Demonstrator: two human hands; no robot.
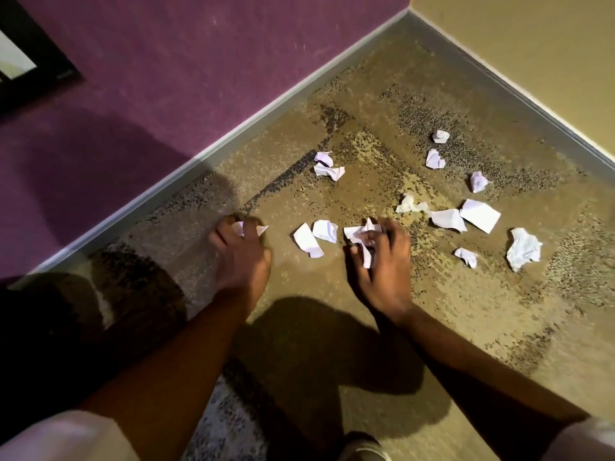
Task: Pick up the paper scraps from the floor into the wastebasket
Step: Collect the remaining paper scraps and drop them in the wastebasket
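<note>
Several white paper scraps lie scattered on the brown patterned carpet (332, 311). My left hand (241, 257) is down on the floor at centre left, fingers curled around a small scrap (239, 227). My right hand (382, 271) is at the centre, closed on crumpled scraps (359, 236). Two scraps (314, 236) lie between my hands. Two more scraps (327, 166) lie farther off, near the purple wall. A cluster of scraps (479, 214) spreads to the right, including a larger crumpled ball (524, 247). No wastebasket is in view.
A purple wall (166, 78) with a grey baseboard (266, 111) runs diagonally on the left and meets a beige wall (532, 44) at the far corner. A dark framed object (30, 54) hangs at the upper left. My knee (50, 437) and a shoe (362, 447) show at the bottom.
</note>
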